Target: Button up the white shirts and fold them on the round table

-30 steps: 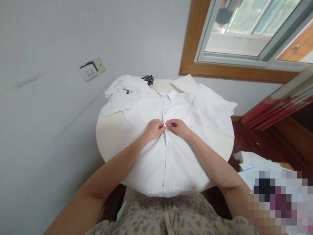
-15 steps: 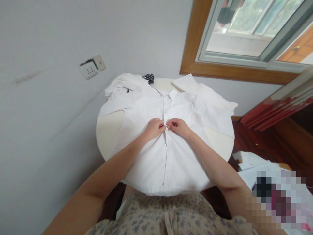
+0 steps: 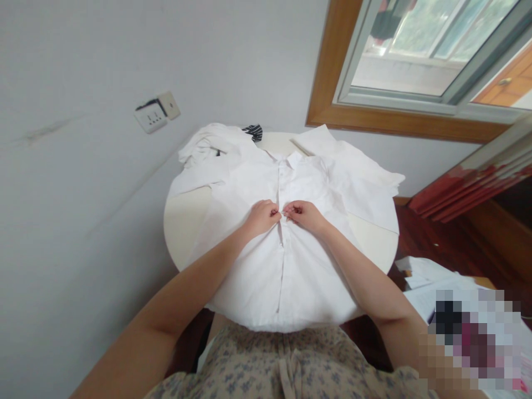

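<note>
A white button-up shirt [image 3: 316, 271] lies front side up on a round cream table [image 3: 183, 233], its collar at the far side and its hem hanging over the near edge. At the middle of the front opening, my left hand [image 3: 265, 215] pinches the shirt's left-hand edge. Close beside it, my right hand [image 3: 302, 215] pinches the facing edge, fingertips almost touching the left ones. Whatever button lies between the fingers is too small to make out. Below the hands the placket gapes a little.
Bunched white cloth [image 3: 208, 144] and a black-and-white striped piece [image 3: 253, 133] lie at the table's far left. A wall with a socket [image 3: 150, 117] stands left. A wood-framed window [image 3: 399, 124] is behind. Papers [image 3: 432, 271] lie at lower right; a red curtain [image 3: 453, 194] hangs right.
</note>
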A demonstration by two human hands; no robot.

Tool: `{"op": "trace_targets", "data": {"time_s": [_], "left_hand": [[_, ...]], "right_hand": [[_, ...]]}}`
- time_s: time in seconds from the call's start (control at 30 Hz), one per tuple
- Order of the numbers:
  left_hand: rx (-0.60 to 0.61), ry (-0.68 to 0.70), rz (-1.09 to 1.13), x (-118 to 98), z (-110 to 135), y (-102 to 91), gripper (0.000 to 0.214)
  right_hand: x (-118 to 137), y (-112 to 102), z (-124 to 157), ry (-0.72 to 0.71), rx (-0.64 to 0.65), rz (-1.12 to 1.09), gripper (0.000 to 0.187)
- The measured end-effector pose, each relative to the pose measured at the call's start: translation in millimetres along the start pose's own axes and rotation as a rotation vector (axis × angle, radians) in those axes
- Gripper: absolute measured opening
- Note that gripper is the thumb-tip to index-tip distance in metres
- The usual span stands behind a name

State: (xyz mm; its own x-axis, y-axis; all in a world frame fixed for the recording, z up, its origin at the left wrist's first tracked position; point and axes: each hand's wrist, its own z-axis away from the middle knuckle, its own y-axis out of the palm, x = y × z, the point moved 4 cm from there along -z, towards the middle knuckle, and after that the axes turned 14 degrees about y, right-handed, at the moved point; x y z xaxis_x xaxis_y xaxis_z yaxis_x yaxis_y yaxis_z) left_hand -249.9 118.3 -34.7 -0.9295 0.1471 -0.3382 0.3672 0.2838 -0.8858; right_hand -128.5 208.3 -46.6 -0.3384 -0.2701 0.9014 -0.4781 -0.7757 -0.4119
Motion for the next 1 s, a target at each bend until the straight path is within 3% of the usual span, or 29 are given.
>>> {"op": "trace_targets", "data": {"time_s": [0.53,0.77,1.0], "left_hand": [[0.022,0.103,0.233,16.4,-0.5,2.4,0.014],[-0.004,0.085,0.285,17.8,-0.7,6.0,0.014],[-0.003,0.064,0.286,20.8,-0.6,8.6,0.015]], "right_hand": [[2.1,1.1,0.5,-0.02,-0.023,0.152,0.037],[16.0,9.1,3.8,-0.06,-0.315,0.509,0.023],[16.1,12.0,1.9,-0.063,-0.296,0.57,0.026]]}}
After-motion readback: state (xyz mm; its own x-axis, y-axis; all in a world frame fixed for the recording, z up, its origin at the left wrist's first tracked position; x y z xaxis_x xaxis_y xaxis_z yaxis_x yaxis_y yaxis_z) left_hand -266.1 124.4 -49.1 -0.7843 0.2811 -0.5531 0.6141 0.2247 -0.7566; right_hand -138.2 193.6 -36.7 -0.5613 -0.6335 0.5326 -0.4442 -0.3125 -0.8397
